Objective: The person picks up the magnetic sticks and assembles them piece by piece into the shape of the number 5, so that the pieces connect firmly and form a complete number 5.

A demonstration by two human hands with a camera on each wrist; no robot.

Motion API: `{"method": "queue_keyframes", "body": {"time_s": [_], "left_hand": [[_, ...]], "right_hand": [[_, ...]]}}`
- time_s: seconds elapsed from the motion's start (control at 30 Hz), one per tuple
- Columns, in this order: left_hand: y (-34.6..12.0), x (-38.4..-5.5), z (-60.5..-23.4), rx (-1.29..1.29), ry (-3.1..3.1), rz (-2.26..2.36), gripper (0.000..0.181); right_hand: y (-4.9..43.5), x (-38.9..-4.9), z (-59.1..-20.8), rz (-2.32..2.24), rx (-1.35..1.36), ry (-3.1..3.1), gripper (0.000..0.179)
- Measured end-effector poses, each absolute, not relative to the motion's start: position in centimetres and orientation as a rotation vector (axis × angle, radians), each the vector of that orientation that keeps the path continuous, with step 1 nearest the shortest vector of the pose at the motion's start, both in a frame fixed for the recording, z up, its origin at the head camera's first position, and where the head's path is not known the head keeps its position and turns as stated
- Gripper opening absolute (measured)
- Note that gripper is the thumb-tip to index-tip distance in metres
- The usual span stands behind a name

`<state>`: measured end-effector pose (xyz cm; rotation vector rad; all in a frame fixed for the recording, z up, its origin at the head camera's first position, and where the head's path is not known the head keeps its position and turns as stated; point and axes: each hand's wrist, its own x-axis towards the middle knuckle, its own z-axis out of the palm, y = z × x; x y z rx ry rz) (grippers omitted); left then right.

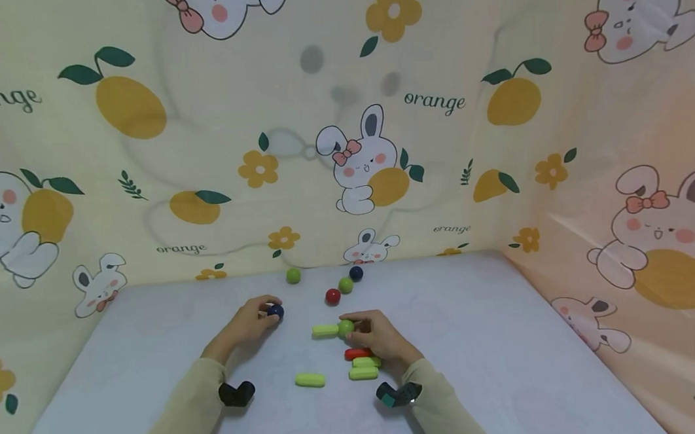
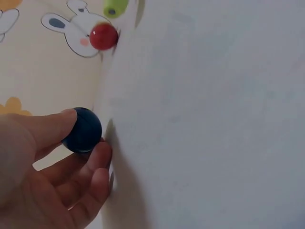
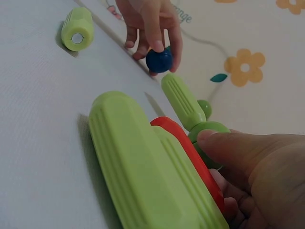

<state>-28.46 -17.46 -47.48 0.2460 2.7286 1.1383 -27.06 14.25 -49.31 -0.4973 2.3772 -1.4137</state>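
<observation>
My left hand (image 1: 248,324) holds a dark blue ball (image 1: 276,312) between thumb and fingers, low over the white table. In the left wrist view, the thumb lies on top of that blue ball (image 2: 85,132). My right hand (image 1: 383,338) pinches a green ball (image 1: 345,328), which meets the end of a light green magnetic stick (image 1: 325,330) pointing left. The right wrist view shows this stick (image 3: 181,99) angled away from the thumb. Close below the right hand lie a red stick (image 1: 356,353) and two light green sticks (image 1: 363,373), side by side.
Another light green stick (image 1: 310,380) lies between the forearms. Farther back are a red ball (image 1: 333,296), a green ball (image 1: 346,284) and a dark blue ball (image 1: 356,273) in a slanting row. One more green ball (image 1: 293,275) sits by the printed backdrop (image 1: 214,152).
</observation>
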Motion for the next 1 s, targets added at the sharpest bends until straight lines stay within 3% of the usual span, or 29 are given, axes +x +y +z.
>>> {"method": "queue_keyframes", "body": {"time_s": [1.0], "left_hand": [[-14.2,-24.2,-47.7,0.245,2.714,1.198,0.033]], "right_hand": [[13.7,-26.9,-49.0,-1.37,-0.528,2.425,0.042]]}}
